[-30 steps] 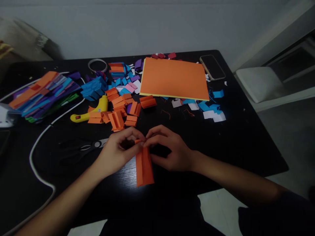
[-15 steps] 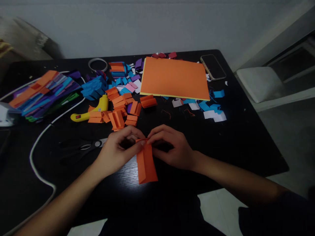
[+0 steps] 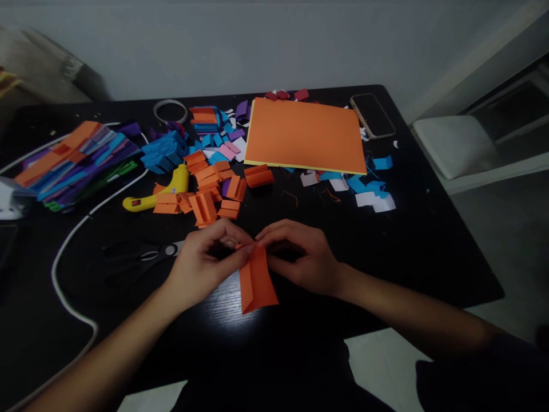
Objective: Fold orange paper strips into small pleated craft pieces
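A creased strip of orange paper (image 3: 258,280) is pinched at its far end by both hands, its near end hanging toward the front of the black table. My left hand (image 3: 210,257) is closed on the left corner, thumb on top. At the right corner my right hand (image 3: 300,252) grips the same paper, its thumb partly hidden underneath. Just beyond the hands lie several folded orange paper pieces (image 3: 205,207). Black-handled scissors (image 3: 150,254) rest left of my left hand, their blades partly covered by it.
A yellow glue gun (image 3: 178,180) lies among the orange pieces, near a white cable (image 3: 64,246). Behind are stacked orange sheets (image 3: 304,134), a phone (image 3: 372,116), a tape roll (image 3: 170,111), blue folded papers (image 3: 163,151) and a pile of coloured strips (image 3: 81,163).
The near end of the orange paper strip has lifted slightly and swung a little to the right. Both hands keep their pinch at its far end, almost in the same place.
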`<state>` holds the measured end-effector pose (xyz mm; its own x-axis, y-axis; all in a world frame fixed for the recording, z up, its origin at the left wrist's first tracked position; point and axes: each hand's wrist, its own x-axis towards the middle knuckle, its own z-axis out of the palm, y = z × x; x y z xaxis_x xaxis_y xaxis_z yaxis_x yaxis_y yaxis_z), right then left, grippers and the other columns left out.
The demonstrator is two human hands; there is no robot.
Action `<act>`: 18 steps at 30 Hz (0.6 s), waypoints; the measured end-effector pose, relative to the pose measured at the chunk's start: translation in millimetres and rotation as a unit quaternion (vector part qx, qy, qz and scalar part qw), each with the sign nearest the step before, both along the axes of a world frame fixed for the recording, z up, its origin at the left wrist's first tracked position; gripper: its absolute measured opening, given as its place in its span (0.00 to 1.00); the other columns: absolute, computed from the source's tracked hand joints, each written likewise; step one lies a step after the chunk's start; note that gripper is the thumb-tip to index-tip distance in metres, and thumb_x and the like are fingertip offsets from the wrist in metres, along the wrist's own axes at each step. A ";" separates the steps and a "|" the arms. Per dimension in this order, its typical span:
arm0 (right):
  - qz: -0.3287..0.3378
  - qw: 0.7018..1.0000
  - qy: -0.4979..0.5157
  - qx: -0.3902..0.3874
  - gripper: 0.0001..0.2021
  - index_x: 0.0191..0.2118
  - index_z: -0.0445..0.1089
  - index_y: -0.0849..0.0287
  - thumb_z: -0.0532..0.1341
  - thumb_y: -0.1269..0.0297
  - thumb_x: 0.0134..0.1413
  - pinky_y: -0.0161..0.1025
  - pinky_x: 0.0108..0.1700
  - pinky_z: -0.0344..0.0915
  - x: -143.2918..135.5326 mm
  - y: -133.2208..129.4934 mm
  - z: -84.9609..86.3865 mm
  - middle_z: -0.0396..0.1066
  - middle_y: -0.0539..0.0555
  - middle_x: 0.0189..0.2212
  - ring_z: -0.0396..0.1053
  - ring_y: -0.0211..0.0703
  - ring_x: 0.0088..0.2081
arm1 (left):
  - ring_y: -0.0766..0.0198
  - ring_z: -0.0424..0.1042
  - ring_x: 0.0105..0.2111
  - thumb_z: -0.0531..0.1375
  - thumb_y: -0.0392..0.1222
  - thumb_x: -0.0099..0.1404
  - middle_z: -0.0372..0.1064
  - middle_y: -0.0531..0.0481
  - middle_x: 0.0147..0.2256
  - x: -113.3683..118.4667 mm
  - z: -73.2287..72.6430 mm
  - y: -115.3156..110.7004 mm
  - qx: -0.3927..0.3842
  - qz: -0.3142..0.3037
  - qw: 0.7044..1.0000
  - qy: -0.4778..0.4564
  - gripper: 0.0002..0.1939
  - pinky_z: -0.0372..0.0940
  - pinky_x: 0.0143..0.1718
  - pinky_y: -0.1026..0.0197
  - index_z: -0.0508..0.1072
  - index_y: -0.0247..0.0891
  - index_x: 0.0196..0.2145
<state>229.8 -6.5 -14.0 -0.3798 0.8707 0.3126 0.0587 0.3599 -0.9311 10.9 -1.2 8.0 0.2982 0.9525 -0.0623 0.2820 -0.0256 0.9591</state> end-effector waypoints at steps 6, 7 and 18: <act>-0.017 0.999 0.007 -0.032 0.07 0.43 0.78 0.56 0.70 0.70 0.59 0.38 0.43 0.81 -0.9 -0.6 0.5 0.79 0.56 0.44 0.80 0.42 0.43 | 0.66 0.75 0.28 0.68 0.41 0.65 0.79 0.51 0.31 0.3 2.7 -1.4 -0.004 0.008 1.000 0.005 0.04 0.69 0.30 0.65 0.79 0.39 0.35; -0.019 0.999 0.008 -0.040 0.07 0.43 0.78 0.56 0.70 0.70 0.58 0.38 0.43 0.81 -1.0 -0.6 1.2 0.79 0.55 0.44 0.80 0.42 0.43 | 0.66 0.75 0.28 0.68 0.41 0.65 0.79 0.52 0.31 0.7 3.1 -1.4 -0.005 0.009 1.000 0.001 0.03 0.69 0.31 0.65 0.79 0.39 0.35; -0.019 0.999 0.003 -0.045 0.09 0.44 0.79 0.57 0.70 0.73 0.57 0.37 0.43 0.79 -1.3 -0.1 0.6 0.80 0.55 0.42 0.81 0.42 0.41 | 0.66 0.75 0.28 0.68 0.40 0.65 0.79 0.52 0.31 0.9 1.2 -2.6 0.008 0.021 1.000 -0.016 0.02 0.69 0.29 0.66 0.79 0.40 0.36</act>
